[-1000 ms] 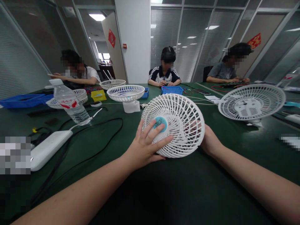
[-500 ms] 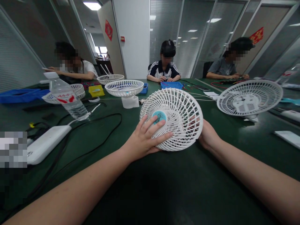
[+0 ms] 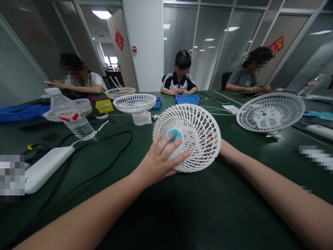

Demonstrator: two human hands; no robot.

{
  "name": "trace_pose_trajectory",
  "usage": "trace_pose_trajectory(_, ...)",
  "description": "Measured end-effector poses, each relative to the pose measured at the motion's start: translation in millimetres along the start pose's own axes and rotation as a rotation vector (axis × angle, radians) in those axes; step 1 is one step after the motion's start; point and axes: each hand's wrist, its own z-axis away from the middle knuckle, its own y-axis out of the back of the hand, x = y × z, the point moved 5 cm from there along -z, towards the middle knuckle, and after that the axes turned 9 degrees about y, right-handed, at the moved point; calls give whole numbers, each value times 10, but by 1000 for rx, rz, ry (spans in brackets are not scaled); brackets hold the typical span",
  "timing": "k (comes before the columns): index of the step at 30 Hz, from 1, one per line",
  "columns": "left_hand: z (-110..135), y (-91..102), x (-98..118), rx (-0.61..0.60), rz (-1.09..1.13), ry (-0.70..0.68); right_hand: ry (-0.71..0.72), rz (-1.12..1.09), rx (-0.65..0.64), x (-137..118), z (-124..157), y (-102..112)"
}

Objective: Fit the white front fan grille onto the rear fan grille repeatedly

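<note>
A round white fan grille (image 3: 195, 119) with a light-blue centre badge (image 3: 175, 135) is held tilted above the dark green table, its domed front towards me. My left hand (image 3: 161, 155) grips it from the lower left, fingers lying over the badge and ribs, the thumb side under the lower rim. Behind the right side of the grille is my right hand (image 3: 223, 147); its bent fingers show only in part through the ribs. Whatever those fingers hold is hidden. Another white grille (image 3: 135, 100) rests on a white base beyond my left hand.
To the right stands a larger white grille (image 3: 293, 107). On the left are a water bottle (image 3: 75, 119), a white power strip (image 3: 49, 168) and black cables (image 3: 118, 156). A blue tray (image 3: 187, 100) lies before a person (image 3: 179, 81) opposite; two more people sit at the sides.
My right hand has moved further in behind the grille, so less of it shows past the rim. The whole view has shifted slightly; my left hand keeps its hold.
</note>
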Motion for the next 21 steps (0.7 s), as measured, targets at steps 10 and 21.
trace_pose_trajectory(10, -605, -752, -223, -13, -17, 0, -286, 1217, 164, 501, -257, 1166)
trace_pose_trajectory(21, -1465, -1626, -329, -205, -30, 178, -356, 1283, 91, 759, -271, 1155)
